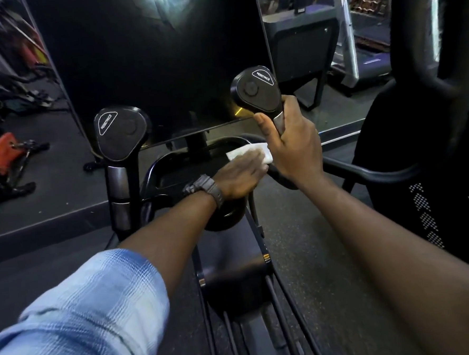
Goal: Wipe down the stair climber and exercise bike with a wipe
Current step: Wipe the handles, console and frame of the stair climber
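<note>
I stand over a black exercise machine with a big dark screen (152,67) and two upright handles topped by pads marked RESISTANCE. My right hand (289,143) grips the stem of the right handle (255,89) just below its pad. My left hand (241,177), with a grey watch on the wrist, presses a white wipe (249,152) flat on the curved black bar (156,168) below the screen. Only the wipe's far edge shows past my fingers. The left handle (119,135) stands free.
A dark floor surrounds the machine's centre rail (233,273). An orange and black piece of equipment (4,153) lies on the floor at the left. Another black machine with a FITNESS label (433,165) stands close on the right. A treadmill (362,46) stands behind.
</note>
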{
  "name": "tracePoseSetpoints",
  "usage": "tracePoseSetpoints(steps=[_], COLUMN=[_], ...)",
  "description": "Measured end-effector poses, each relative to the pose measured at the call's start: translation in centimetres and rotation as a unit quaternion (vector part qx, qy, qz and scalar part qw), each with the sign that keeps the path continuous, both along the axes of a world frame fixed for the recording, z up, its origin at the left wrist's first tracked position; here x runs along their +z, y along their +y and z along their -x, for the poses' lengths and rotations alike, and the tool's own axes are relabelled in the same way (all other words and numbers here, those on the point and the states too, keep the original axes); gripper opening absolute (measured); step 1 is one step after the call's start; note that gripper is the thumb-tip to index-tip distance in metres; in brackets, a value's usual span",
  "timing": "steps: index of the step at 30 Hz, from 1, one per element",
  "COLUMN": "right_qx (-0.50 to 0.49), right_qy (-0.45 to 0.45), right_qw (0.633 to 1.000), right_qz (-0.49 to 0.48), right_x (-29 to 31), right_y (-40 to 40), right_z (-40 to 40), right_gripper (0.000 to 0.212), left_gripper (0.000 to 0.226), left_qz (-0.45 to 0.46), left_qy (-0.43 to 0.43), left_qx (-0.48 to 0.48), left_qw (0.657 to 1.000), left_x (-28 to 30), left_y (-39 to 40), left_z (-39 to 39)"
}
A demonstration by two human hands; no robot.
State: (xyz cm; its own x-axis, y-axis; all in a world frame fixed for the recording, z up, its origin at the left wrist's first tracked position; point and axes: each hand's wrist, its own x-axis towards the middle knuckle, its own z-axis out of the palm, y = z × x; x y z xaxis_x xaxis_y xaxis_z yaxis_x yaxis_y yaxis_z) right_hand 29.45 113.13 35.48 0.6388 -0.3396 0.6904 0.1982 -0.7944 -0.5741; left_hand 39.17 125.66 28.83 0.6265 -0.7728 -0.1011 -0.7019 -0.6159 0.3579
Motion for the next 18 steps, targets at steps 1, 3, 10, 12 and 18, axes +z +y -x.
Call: tracePoseSetpoints(steps=[1, 3, 10, 12, 18], right_qx=[0.000, 0.000, 0.015, 0.014, 0.011], right_qy=[0.002, 0.004, 0.007, 0.008, 0.012], right_qw=[1.000, 1.000, 1.000, 1.000, 1.000], right_qz=[0.000, 0.000, 0.007, 0.007, 0.014], right_x=[0.0, 0.0, 0.0, 0.1, 0.2], right_y=[0.0, 0.0, -0.2, -0.2, -0.1], right_z=[0.0, -0.1, -0.2, -0.1, 0.1], right_gripper=[0.059, 0.062, 0.074, 0.075, 0.076], left_gripper=[0.068, 0.062, 0.063, 0.067, 0.053], left_qz=[-0.003, 0.007, -0.065, -0.059, -0.047], left_qy=[-0.007, -0.013, -0.037, -0.037, -0.077], left_qx=[-0.021, -0.026, 0.099, 0.089, 0.090], left_qw=[1.000, 1.000, 0.992, 0.994, 0.992], left_x=[-0.1, -0.1, -0.1, -0.4, -0.7], left_y=[0.1, 0.7, 2.0, 1.6, 4.5], left_z=[0.3, 0.2, -3.2, -2.3, -2.4])
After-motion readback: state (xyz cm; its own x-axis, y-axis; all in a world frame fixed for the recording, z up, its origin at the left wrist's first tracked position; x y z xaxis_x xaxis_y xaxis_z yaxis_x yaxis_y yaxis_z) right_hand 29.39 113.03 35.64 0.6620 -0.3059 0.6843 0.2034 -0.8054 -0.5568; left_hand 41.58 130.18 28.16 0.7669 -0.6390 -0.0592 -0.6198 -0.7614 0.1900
